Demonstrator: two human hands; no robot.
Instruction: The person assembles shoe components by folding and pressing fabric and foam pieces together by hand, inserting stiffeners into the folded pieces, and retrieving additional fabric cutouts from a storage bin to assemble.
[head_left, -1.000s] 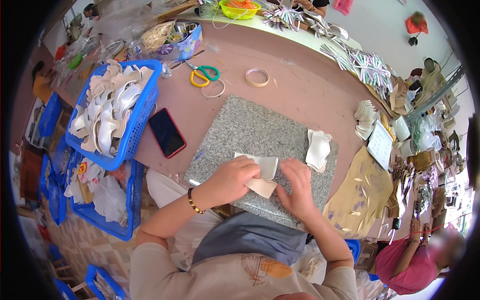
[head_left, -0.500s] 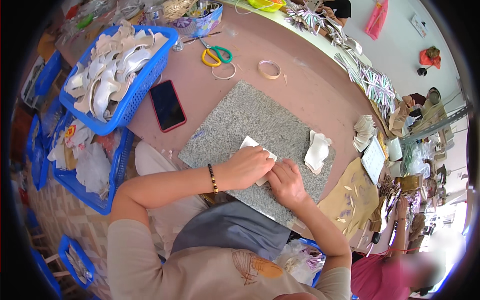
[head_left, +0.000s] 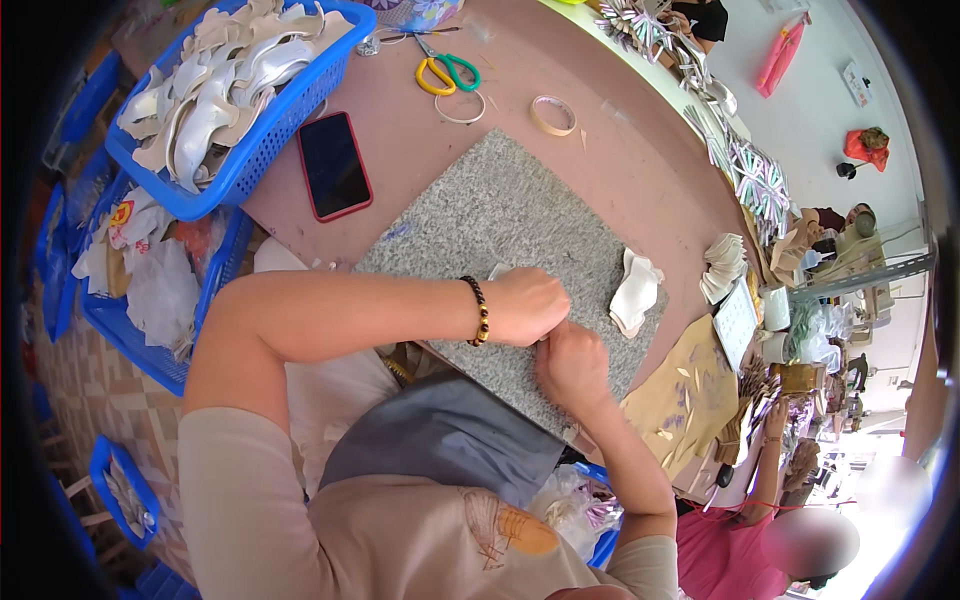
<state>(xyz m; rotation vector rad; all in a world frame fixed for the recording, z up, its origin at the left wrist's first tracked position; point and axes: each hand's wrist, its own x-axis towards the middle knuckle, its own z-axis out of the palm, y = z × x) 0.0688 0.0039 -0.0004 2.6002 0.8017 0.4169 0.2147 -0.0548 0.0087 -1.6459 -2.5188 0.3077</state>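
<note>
Head view: L hand (head_left: pixel 525 305), w/ a dark beaded bracelet (head_left: pixel 478 310) at the wrist, is over the grey speckled slab (head_left: pixel 480 200), knuckles up, fingers curled under. R hand (head_left: pixel 576 368) is also bent into a loose fist, just to the near right. The two hands are together, R thumb side up against L. A white piece (head_left: pixel 499 270) pokes out on the far-left side of L hand, over the middle of the slab; the rest is hidden. Fingertips of both are out of sight, so can't tell if either is clamped on it.

On the slab's right part: a small pile of white cut pieces (head_left: pixel 635 290), apart from the hands. Table (head_left: pixel 590 60) is brownish pink. Left of the slab: phone (head_left: pixel 335 168) w/ red case, screen dark. Beyond the slab: scissors (head_left: pixel 447 62) w/ one yellow & one green handle, and a tape roll (head_left: pixel 553 127) lying flat to their right. Far left: blue basket (head_left: pixel 255 150) heaped w/ pale curved pieces (head_left: pixel 210 100). Near right, next to the slab: brown paper (head_left: pixel 665 405) w/ thin pale slivers on it. Co-worker in a pink top (head_left: pixel 725 560) at the near-right edge.
</note>
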